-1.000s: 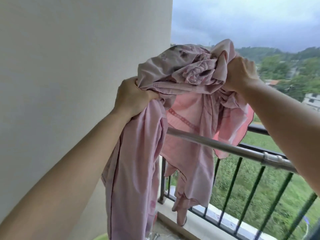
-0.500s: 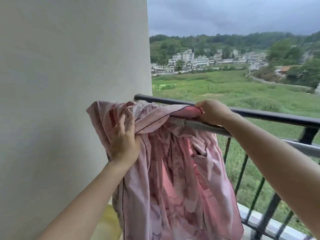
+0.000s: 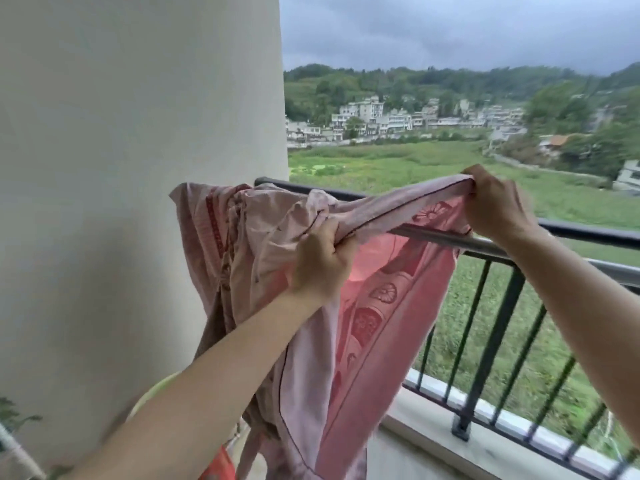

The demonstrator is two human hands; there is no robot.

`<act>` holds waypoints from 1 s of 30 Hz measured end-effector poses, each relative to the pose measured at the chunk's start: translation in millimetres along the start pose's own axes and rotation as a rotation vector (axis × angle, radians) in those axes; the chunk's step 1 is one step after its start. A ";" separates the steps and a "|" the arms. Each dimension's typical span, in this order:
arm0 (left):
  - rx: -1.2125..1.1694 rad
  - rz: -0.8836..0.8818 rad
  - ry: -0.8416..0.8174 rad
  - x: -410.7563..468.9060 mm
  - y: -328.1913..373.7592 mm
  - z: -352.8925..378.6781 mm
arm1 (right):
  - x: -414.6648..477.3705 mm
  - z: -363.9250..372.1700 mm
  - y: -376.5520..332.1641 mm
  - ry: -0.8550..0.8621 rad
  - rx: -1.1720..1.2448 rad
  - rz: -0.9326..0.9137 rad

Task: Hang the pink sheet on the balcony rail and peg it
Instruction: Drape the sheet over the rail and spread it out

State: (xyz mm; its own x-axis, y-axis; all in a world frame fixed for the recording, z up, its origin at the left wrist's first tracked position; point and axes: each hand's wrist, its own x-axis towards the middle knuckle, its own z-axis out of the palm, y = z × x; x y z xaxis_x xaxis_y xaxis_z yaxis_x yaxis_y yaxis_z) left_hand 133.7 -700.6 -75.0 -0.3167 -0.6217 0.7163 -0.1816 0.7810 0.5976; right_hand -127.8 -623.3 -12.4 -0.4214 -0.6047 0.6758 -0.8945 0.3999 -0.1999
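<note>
A second before, I had the pink sheet [image 3: 377, 327] bundled up above the rail. By this moment it was down and draped across the silver pole [image 3: 450, 240] that runs just inside the dark balcony rail [image 3: 588, 233]. My right hand [image 3: 495, 206] had left its place close to the other and travelled right, pinching the piped hem and drawing it out into a taut line a little above the pole. My left hand [image 3: 322, 261], which had been lying flat on the cloth, was now closed round a bunched fold of the same edge.

I judged that the hanging was roughly half done. The sheet was over the bar, but only the stretch between my hands was spread out. The part toward the wall [image 3: 138, 133] was still a crumpled wad, and most of the cloth hung in a narrow, twisted fall on my side. It would want more pulling along the pole before any pegging.

No pegs showed anywhere, and both hands were full, so one would have to let go to fetch them. With grey sky behind and the cloth unpegged, I thought it could slide off. The wall crowded the sheet's left end, leaving room to spread it only rightward. Below my left arm sat the rim of a pale green basin [image 3: 152, 393], something red [image 3: 218, 462] beside it and a bit of plant [image 3: 14, 417] in the corner.
</note>
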 end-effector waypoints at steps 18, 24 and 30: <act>-0.001 0.006 -0.348 -165.7 80.6 63.5 | -134.6 -72.2 106.0 -0.199 0.320 0.312; 0.155 -0.087 -0.136 -173.5 101.6 106.0 | -142.5 -76.8 131.8 -0.392 1.158 0.388; 0.137 -0.378 -0.098 -188.2 141.2 172.7 | -174.3 -81.4 194.0 -0.448 0.637 -0.105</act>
State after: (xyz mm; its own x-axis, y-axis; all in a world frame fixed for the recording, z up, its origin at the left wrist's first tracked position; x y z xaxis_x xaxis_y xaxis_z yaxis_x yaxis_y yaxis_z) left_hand 6.9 -463.0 -187.6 -0.2901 -0.8630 0.4137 -0.4225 0.5034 0.7538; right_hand -215.7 -384.3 -111.2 -0.2291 -0.8919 0.3898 -0.7891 -0.0643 -0.6109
